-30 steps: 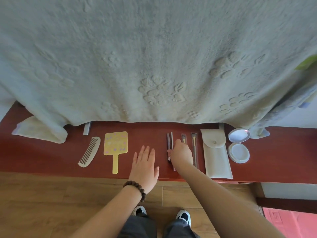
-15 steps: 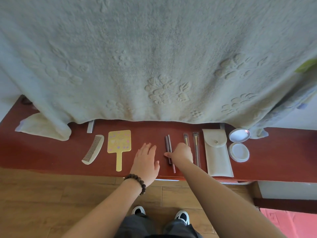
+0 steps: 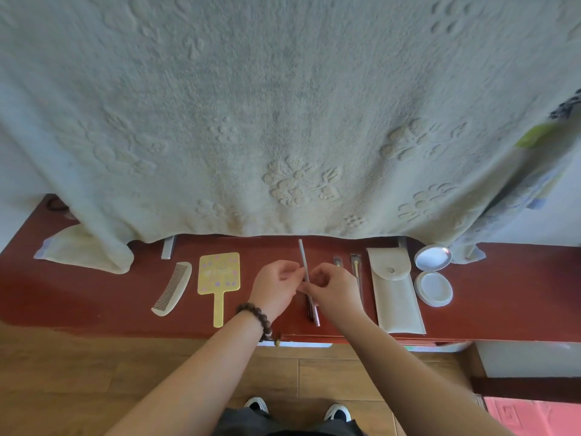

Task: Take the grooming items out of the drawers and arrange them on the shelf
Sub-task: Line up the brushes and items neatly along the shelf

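On the red shelf (image 3: 94, 297) lie a cream comb (image 3: 172, 287), a yellow hand mirror (image 3: 219, 275), two small brushes in clear sleeves (image 3: 356, 267), a white pouch (image 3: 396, 306) and an open round compact (image 3: 434, 289). Between mirror and brushes, my left hand (image 3: 275, 287) and my right hand (image 3: 334, 287) meet with curled fingers. Both pinch a thin grey pencil-like stick (image 3: 301, 250) that points away from me. Two more thin sticks, one dark and one pinkish (image 3: 314, 317), lie on the shelf under my right hand.
A pale embossed blanket (image 3: 283, 121) hangs over the back of the shelf, and a corner of it (image 3: 85, 250) rests at the shelf's left end. A small grey bar (image 3: 168, 247) lies at the blanket's edge. Wooden floor (image 3: 63, 372) and my shoes lie below.
My left hand left the shelf, where it lay flat, and curled in toward the sticks. My right hand lifted one thin stick, and both hands now pinch it.
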The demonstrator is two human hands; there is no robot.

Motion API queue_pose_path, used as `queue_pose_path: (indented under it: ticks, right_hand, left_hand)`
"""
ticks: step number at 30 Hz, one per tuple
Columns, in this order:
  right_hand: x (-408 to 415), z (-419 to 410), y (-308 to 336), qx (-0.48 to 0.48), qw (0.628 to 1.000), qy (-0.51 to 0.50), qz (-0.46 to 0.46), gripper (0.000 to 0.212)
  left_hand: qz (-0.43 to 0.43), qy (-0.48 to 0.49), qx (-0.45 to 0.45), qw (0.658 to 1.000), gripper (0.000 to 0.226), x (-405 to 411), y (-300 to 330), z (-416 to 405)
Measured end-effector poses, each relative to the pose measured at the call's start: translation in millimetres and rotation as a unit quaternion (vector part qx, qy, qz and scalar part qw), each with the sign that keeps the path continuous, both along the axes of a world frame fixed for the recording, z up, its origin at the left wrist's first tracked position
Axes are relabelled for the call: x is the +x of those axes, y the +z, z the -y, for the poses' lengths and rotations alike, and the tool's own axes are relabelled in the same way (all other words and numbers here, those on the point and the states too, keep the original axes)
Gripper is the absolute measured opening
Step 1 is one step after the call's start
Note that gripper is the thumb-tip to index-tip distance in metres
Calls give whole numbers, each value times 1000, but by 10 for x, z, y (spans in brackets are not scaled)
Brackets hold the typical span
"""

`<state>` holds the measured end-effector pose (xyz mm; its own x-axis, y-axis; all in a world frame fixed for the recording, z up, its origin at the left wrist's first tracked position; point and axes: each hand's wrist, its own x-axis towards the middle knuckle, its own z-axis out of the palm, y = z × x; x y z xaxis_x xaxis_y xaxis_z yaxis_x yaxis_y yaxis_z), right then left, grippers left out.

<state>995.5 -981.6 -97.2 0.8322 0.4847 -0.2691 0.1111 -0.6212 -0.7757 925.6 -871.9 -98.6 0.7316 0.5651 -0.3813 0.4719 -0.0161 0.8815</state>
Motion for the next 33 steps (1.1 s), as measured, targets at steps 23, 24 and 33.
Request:
queue_pose_path:
  ticks: [23, 24, 33]
  right_hand:
    - [318, 247, 633, 230, 952, 10, -202, 14]
    - [329, 234, 628, 246, 947, -6, -208, 13]
    - [692, 376, 402, 179, 971, -61, -146, 15]
  left_hand:
    - [43, -104, 17, 993, 8, -7, 440, 232]
    - [33, -117, 34, 992, 7, -22, 406, 235]
    - [-19, -21, -80, 996, 8, -216, 151, 340]
